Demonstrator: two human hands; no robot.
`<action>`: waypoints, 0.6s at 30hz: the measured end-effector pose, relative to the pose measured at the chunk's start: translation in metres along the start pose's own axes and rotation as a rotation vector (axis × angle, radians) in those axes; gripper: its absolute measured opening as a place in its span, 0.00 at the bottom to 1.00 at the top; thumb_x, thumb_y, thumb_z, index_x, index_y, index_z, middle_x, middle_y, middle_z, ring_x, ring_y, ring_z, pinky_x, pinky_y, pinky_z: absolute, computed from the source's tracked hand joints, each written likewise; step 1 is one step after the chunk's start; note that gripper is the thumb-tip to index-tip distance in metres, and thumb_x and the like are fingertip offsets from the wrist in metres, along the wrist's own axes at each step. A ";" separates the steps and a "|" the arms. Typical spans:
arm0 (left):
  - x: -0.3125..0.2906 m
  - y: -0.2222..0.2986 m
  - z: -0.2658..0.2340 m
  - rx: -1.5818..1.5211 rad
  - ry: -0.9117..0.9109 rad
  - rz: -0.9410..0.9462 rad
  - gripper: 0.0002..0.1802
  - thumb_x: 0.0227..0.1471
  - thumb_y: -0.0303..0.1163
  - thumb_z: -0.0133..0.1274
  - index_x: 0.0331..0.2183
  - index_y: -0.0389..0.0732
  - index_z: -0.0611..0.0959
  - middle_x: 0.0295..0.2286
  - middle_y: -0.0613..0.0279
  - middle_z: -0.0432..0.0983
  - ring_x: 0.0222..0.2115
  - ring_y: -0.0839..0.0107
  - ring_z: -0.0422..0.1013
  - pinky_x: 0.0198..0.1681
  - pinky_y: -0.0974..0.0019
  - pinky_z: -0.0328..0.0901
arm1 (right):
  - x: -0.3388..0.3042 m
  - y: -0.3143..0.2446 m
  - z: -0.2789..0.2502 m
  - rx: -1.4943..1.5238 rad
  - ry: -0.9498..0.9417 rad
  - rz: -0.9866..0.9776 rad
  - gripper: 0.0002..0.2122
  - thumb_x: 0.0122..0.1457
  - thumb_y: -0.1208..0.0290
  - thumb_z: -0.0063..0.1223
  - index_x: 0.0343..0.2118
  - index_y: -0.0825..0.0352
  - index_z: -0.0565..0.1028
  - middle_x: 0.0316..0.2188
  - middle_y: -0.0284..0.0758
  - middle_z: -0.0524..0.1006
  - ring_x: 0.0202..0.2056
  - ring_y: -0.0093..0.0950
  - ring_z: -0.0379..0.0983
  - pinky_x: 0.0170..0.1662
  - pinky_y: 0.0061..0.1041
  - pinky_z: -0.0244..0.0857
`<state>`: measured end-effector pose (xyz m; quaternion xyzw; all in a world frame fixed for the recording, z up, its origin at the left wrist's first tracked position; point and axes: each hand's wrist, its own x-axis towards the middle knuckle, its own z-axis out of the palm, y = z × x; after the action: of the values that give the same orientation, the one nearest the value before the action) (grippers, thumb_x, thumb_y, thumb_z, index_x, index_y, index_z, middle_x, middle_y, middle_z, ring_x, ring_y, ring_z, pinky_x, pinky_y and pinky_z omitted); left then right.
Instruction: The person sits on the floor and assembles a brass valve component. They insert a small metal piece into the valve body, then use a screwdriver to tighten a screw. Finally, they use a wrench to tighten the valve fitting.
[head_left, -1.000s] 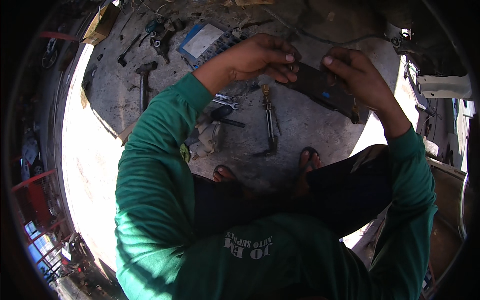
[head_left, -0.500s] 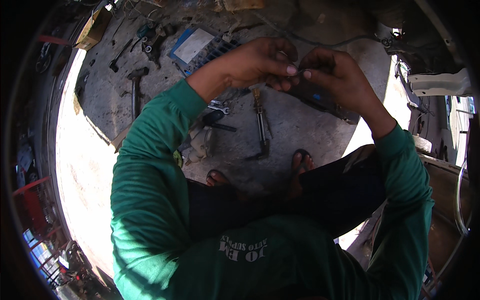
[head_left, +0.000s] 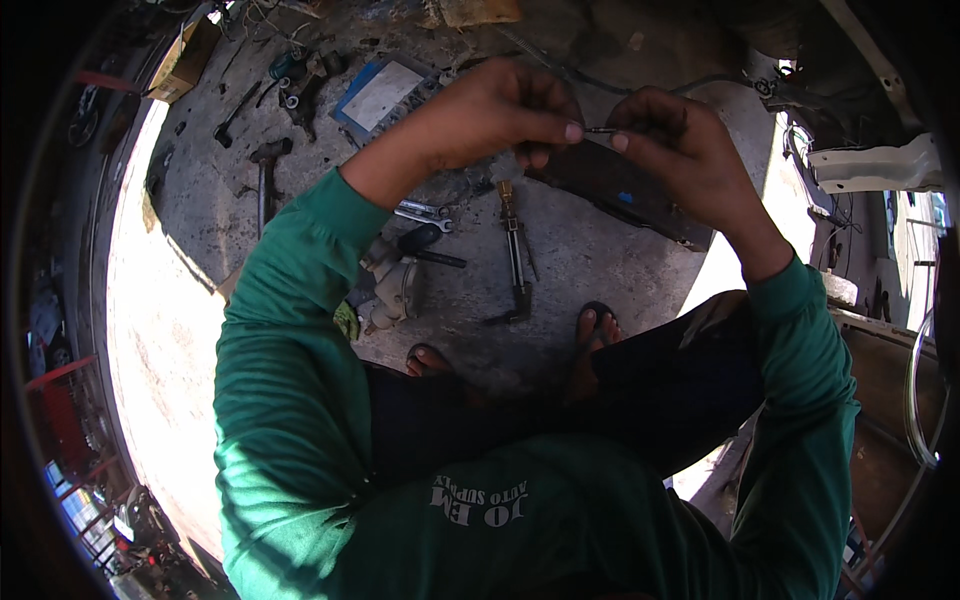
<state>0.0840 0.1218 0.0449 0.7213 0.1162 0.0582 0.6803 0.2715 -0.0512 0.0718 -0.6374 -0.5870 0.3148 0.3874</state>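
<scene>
A small thin metallic piece [head_left: 599, 130] spans the gap between my two hands, too small to name. One end is pinched between the thumb and finger of my left hand [head_left: 510, 115]. My right hand [head_left: 672, 145] pinches the other end the same way, its remaining fingers curled. Both hands are raised above the concrete floor. Below them lies a cutting torch [head_left: 515, 255] with a brass end. A dark flat panel [head_left: 620, 200] with a blue mark rests under my right hand.
To the left lie a hammer [head_left: 266, 180], a power tool [head_left: 290, 66] and a blue case of sockets [head_left: 375, 100]. Wrenches [head_left: 428, 217] and a grey metal housing [head_left: 396, 290] sit near my left sleeve. A pale metal bracket [head_left: 868, 168] juts in at right; a cardboard box [head_left: 185, 62] stands far left.
My hands have drawn slightly apart, so the thin piece now shows between the fingertips. The left hand shifted a little left and farther away.
</scene>
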 end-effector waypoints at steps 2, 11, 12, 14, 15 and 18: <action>-0.002 0.006 0.003 0.049 0.026 0.015 0.13 0.53 0.34 0.65 0.35 0.35 0.84 0.26 0.65 0.80 0.22 0.76 0.76 0.25 0.72 0.69 | -0.001 -0.002 0.001 0.014 0.018 0.017 0.10 0.61 0.70 0.60 0.40 0.71 0.77 0.34 0.34 0.80 0.38 0.22 0.75 0.42 0.24 0.69; -0.007 0.023 0.008 0.089 0.061 0.077 0.11 0.54 0.32 0.64 0.36 0.35 0.84 0.26 0.65 0.79 0.23 0.77 0.76 0.26 0.73 0.69 | -0.004 -0.020 -0.005 0.030 0.015 0.016 0.09 0.62 0.69 0.59 0.39 0.71 0.78 0.33 0.33 0.79 0.37 0.19 0.74 0.42 0.23 0.67; -0.007 0.024 0.008 0.097 0.058 0.090 0.11 0.54 0.32 0.64 0.36 0.35 0.84 0.26 0.65 0.79 0.23 0.77 0.75 0.26 0.73 0.69 | -0.005 -0.022 -0.006 0.034 0.018 0.011 0.09 0.62 0.69 0.59 0.38 0.71 0.78 0.32 0.32 0.79 0.37 0.19 0.74 0.42 0.22 0.66; -0.008 0.027 0.008 0.114 0.059 0.110 0.11 0.54 0.32 0.64 0.36 0.35 0.84 0.26 0.65 0.79 0.23 0.78 0.75 0.26 0.74 0.69 | -0.006 -0.024 -0.007 0.045 0.022 0.001 0.09 0.63 0.69 0.58 0.38 0.71 0.78 0.32 0.32 0.79 0.37 0.18 0.73 0.42 0.22 0.66; -0.009 0.029 0.008 0.122 0.062 0.116 0.11 0.54 0.32 0.64 0.36 0.35 0.84 0.26 0.65 0.79 0.23 0.78 0.75 0.26 0.74 0.69 | -0.006 -0.024 -0.007 0.047 0.026 -0.008 0.09 0.63 0.69 0.58 0.38 0.71 0.78 0.32 0.32 0.79 0.37 0.18 0.73 0.42 0.22 0.66; -0.010 0.034 0.008 0.130 0.059 0.126 0.11 0.54 0.32 0.64 0.36 0.35 0.84 0.25 0.65 0.79 0.23 0.78 0.75 0.26 0.74 0.68 | -0.008 -0.025 -0.008 0.066 0.041 -0.025 0.09 0.63 0.69 0.58 0.38 0.71 0.78 0.31 0.31 0.79 0.36 0.18 0.73 0.42 0.22 0.66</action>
<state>0.0789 0.1101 0.0787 0.7680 0.0940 0.1143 0.6231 0.2645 -0.0593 0.0969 -0.6232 -0.5762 0.3161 0.4240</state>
